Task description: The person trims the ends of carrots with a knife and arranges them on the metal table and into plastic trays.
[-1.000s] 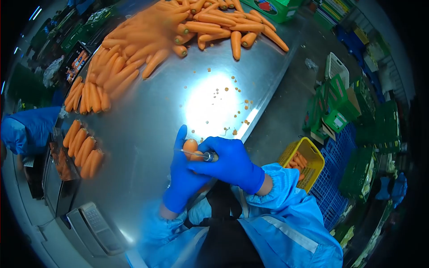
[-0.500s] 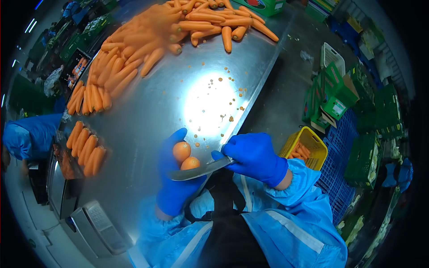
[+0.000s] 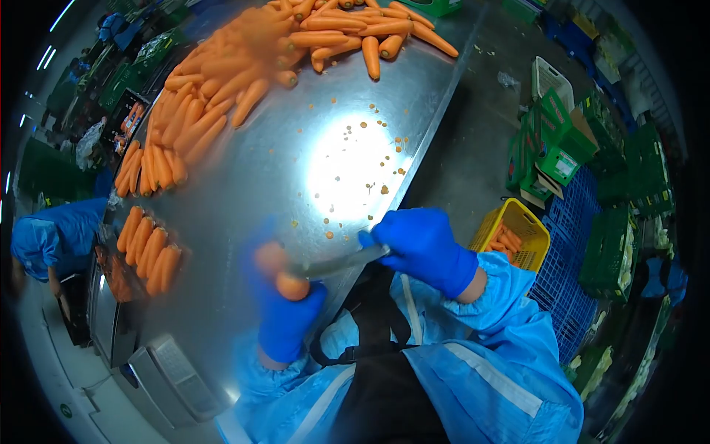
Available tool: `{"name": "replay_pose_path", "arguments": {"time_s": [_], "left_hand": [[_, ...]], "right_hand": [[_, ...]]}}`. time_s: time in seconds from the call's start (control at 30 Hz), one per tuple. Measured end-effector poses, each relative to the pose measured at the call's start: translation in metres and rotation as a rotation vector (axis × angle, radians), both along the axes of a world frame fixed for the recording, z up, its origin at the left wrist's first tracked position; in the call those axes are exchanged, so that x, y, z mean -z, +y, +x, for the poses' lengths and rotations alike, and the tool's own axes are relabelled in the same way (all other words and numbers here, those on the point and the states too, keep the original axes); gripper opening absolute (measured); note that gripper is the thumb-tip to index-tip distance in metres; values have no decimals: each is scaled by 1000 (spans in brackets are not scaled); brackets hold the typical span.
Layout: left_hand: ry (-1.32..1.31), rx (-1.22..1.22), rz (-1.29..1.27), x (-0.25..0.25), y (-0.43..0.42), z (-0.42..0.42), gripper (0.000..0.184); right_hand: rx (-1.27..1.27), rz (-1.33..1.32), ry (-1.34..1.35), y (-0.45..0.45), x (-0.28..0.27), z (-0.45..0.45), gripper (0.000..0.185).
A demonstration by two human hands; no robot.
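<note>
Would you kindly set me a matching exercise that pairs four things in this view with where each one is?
Column one
1. Knife
2. Yellow crate
3. Large carrot heap
4. Small cut pieces

Column two
A. Beyond the right edge of the table, with carrots inside
B. Scattered on the table, many of them around the bright glare
C. In the grip of the right hand
D. Along the far and left part of the table

Right pairs: 1-C, 2-A, 3-D, 4-B.
</note>
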State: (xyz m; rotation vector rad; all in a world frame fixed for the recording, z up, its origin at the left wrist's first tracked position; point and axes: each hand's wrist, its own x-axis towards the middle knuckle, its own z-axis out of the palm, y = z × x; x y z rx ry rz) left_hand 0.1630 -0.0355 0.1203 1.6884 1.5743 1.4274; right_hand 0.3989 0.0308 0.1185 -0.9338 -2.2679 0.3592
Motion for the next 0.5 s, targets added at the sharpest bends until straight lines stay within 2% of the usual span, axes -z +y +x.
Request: {"name": "replay_pose_path", "arguments": {"time_s": [0.1, 0.17, 0.37, 0.5], "left_hand": [[-128, -57, 22, -8, 0, -2, 81], [-73, -65, -5, -13, 3, 0, 81], [-42, 81, -79, -4, 5, 12, 77], [25, 117, -78, 2, 7, 14, 76]], "right_hand": [[34, -150, 93, 6, 24, 23, 19], [56, -198, 184, 0, 27, 25, 18], [-2, 7, -27, 7, -12, 2, 18], [-24, -11, -22, 12, -17, -5, 16]]}}
